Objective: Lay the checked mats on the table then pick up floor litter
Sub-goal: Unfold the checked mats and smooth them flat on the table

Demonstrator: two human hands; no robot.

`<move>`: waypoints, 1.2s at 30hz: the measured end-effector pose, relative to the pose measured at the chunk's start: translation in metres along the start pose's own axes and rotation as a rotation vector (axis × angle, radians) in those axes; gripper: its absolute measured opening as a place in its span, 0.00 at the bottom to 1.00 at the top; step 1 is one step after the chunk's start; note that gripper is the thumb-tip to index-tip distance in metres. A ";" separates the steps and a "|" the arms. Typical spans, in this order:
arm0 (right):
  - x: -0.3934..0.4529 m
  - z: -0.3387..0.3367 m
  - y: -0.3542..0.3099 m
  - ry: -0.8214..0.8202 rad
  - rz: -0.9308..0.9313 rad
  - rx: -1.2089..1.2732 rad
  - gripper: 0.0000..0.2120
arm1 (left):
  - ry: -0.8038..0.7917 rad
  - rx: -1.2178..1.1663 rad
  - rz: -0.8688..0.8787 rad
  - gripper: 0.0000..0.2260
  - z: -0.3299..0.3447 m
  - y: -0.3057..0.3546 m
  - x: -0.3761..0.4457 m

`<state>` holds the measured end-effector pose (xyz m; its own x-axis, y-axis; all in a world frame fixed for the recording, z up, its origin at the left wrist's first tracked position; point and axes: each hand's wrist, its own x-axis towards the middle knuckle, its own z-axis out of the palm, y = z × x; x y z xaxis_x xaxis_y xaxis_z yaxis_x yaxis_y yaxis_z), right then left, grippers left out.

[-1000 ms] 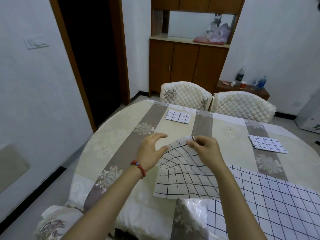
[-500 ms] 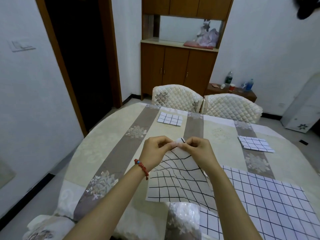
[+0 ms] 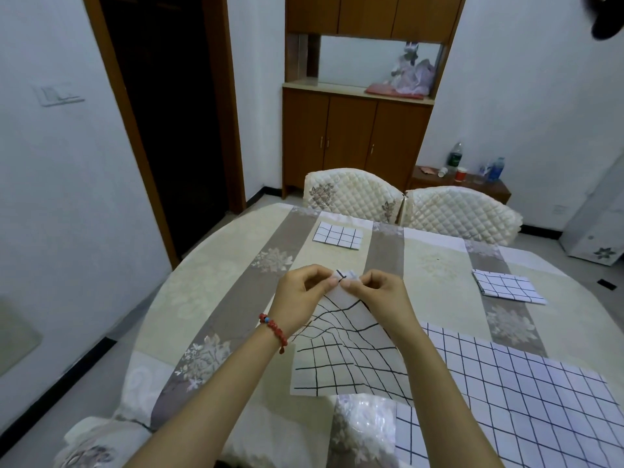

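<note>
A white checked mat (image 3: 341,359) with black grid lines is lifted at its far corner above the round table (image 3: 209,298). My left hand (image 3: 300,295) and my right hand (image 3: 378,292) both pinch that raised corner, fingertips close together. Its near edge still rests on the tablecloth. A larger checked mat (image 3: 526,396) lies flat at the right front. Two small folded checked mats lie farther off, one (image 3: 337,235) at the far side and one (image 3: 506,286) at the right.
Two quilted cream chairs (image 3: 354,197) stand at the table's far edge. Behind them is a wooden cabinet (image 3: 354,143) and a low side table with bottles (image 3: 472,177). A dark doorway (image 3: 169,130) opens at the left. Another chair back (image 3: 94,444) shows at the bottom left.
My left hand moved in from beside the mat and pinched the raised corner next to my right hand. The view has shifted slightly.
</note>
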<state>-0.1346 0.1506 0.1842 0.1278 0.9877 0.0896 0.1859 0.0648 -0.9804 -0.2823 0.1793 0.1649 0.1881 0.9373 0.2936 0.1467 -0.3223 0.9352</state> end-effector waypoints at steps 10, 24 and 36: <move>0.010 -0.014 0.011 0.218 0.043 0.027 0.03 | 0.366 -0.003 -0.077 0.11 -0.027 -0.015 0.014; 0.036 -0.048 0.015 0.216 0.087 0.035 0.09 | 0.703 0.208 -0.113 0.07 -0.134 -0.009 0.030; 0.059 -0.008 -0.005 0.584 -0.059 -0.507 0.09 | 0.776 0.255 -0.072 0.08 -0.238 -0.012 0.050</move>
<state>-0.1207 0.2073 0.1957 0.5702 0.7406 0.3554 0.6140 -0.0968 -0.7834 -0.5053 0.2614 0.2156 -0.5416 0.7519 0.3758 0.3664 -0.1911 0.9106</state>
